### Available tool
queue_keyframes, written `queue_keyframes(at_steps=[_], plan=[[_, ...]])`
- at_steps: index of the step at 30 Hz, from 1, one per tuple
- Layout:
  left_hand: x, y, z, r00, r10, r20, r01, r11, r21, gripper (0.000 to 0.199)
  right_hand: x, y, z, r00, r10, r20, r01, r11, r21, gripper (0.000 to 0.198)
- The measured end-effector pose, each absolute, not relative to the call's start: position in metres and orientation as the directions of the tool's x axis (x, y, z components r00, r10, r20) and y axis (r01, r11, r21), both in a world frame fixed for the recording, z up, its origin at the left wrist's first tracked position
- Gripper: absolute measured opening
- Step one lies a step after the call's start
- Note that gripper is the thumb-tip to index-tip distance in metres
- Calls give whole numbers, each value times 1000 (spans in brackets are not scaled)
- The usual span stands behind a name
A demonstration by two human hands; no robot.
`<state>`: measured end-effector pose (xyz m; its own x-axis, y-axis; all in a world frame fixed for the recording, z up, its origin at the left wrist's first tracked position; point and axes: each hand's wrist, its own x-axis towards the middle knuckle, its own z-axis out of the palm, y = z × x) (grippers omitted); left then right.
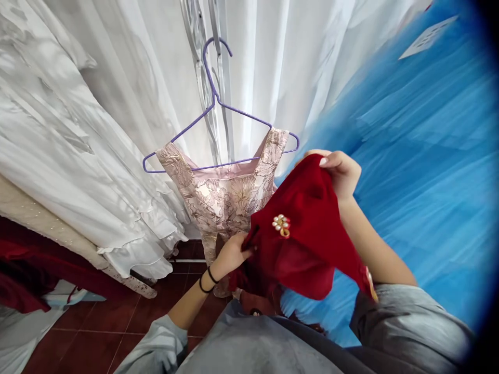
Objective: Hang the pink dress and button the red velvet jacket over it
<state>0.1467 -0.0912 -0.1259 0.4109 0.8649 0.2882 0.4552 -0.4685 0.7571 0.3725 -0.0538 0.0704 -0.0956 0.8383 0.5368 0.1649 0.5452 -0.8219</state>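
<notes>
Between my two hands hangs a dark red velvet garment (300, 259) with a brooch of pearls and a gold ring (281, 224) on its front. My right hand (343, 171) pinches its upper edge, thumb on the near side. Lower and to the left, my left hand (234, 254) grips another edge of the cloth, two black bands around that wrist. Just behind the red garment, a pink and gold floral dress (226, 200) hangs by its straps on a purple hanger (195, 122). The red cloth covers part of that dress.
White curtains or gowns (97, 130) fill the back and left. A large blue tulle skirt (429, 166) takes up the right side. Dark red tiles (97, 327) cover the floor, and red fabric (23, 275) lies at the lower left.
</notes>
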Motion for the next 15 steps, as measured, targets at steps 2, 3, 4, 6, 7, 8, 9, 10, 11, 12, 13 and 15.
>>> queue_keyframes(at_steps=[2,3,4,6,7,8,9,10,11,12,13,15], plan=[[150,-82,-147,337,910,242,478,-386,789,23,389,-38,70,-23,863,504,75,505,-860,31],[148,-79,-150,286,924,253,496,-369,786,27,399,-31,71,13,882,471,17,471,-882,28],[144,-76,-148,235,933,272,515,-357,779,30,408,-26,71,41,893,448,7,448,-894,27],[132,-72,-131,144,942,302,527,-331,783,33,421,-21,69,173,877,449,124,433,-893,23],[126,-69,-119,102,944,314,506,-321,801,33,422,-22,65,266,824,500,241,445,-863,18],[122,-67,-106,66,943,325,461,-318,829,33,419,-24,58,336,744,578,369,461,-807,11],[119,-64,-92,41,943,331,391,-320,863,31,412,-27,48,338,668,663,482,482,-732,18],[119,-62,-79,23,943,332,301,-323,897,29,401,-30,34,260,634,728,563,513,-648,38],[120,-60,-67,5,946,324,200,-318,927,26,388,-33,17,114,652,749,603,554,-574,60],[123,-59,-56,-12,953,303,101,-301,948,23,375,-34,-1,-83,706,703,606,596,-527,79],[127,-59,-45,-25,961,275,15,-275,961,21,362,-33,-19,-273,761,589,600,613,-514,90],[131,-61,-27,-20,973,228,-82,-229,970,20,348,-26,-46,-482,810,334,600,583,-548,88]])
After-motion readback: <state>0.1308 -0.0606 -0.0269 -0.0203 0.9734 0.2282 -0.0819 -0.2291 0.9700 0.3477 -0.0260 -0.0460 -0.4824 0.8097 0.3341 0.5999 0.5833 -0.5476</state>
